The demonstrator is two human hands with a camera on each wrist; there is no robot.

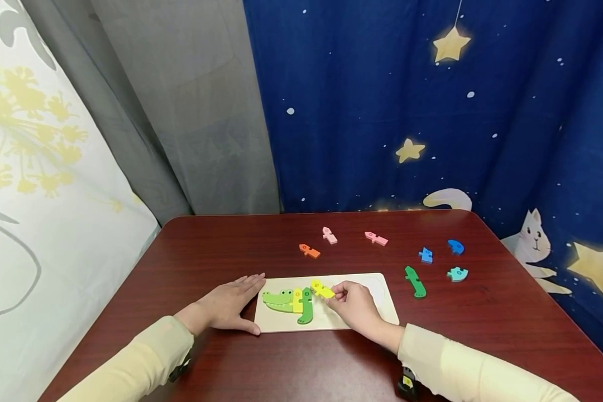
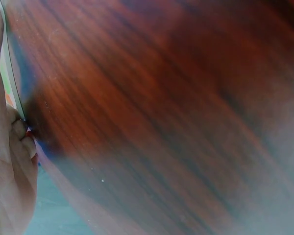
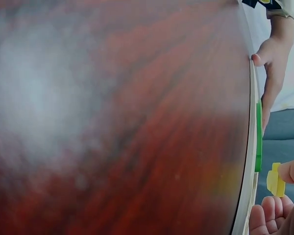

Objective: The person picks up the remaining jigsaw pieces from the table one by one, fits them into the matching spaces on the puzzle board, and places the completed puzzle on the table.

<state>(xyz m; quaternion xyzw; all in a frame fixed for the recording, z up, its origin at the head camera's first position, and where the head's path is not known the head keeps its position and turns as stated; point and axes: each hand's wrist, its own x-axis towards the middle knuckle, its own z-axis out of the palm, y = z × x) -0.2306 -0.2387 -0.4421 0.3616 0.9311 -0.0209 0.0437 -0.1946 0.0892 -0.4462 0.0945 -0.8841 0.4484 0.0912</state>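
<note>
A pale wooden puzzle board (image 1: 283, 327) lies on the table with part of a crocodile set in it: a green head (image 1: 278, 302), a yellow piece (image 1: 297, 301) and a green leg piece (image 1: 305, 307). Between thumb and fingers, my right hand (image 1: 358, 308) pinches a yellow puzzle piece (image 1: 321, 289) over the board, just right of the green leg piece. In the right wrist view that yellow piece (image 3: 275, 180) shows raised above the board's surface. My left hand (image 1: 233, 304) rests at the board's left edge, fingers extended and thumb at the near corner.
Behind the board lie an orange piece (image 1: 309, 250) and two pink pieces (image 1: 329, 235). To its right are a green piece (image 1: 415, 282), a teal piece (image 1: 457, 274) and two blue pieces (image 1: 425, 255). Curtains hang beyond the dark red table (image 1: 221, 245).
</note>
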